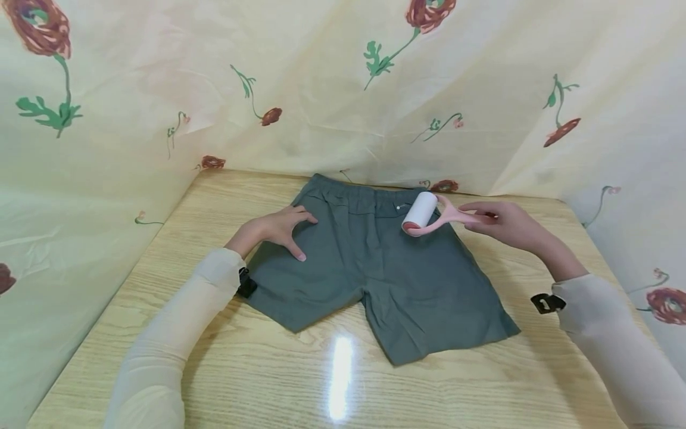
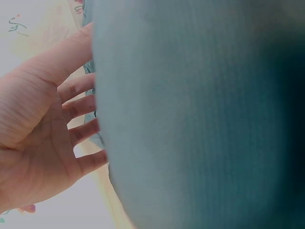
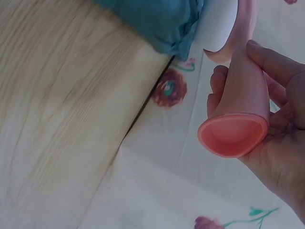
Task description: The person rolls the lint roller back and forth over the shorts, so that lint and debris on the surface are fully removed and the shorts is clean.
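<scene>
Grey-green shorts (image 1: 343, 256) lie spread on the table, waistband toward the back wall. My left hand (image 1: 281, 229) rests on the upper left of the shorts, thumb and fingers spread apart. In the left wrist view, blurred cloth (image 2: 190, 114) covers most of the picture and hides the fingertips of the left hand (image 2: 43, 119). With my right hand (image 1: 504, 223) I grip the pink handle of a lint roller (image 1: 420, 211). Its white roll is over the right side of the waistband; whether it touches the cloth I cannot tell. The handle's hollow end (image 3: 233, 136) faces the right wrist camera.
The wooden table (image 1: 257, 369) carries a bright light reflection near its front. Flower-printed cloth (image 1: 321, 71) hangs behind the table and along both sides, meeting its back edge just beyond the waistband. Black wrist straps (image 1: 546, 302) show at both sleeves.
</scene>
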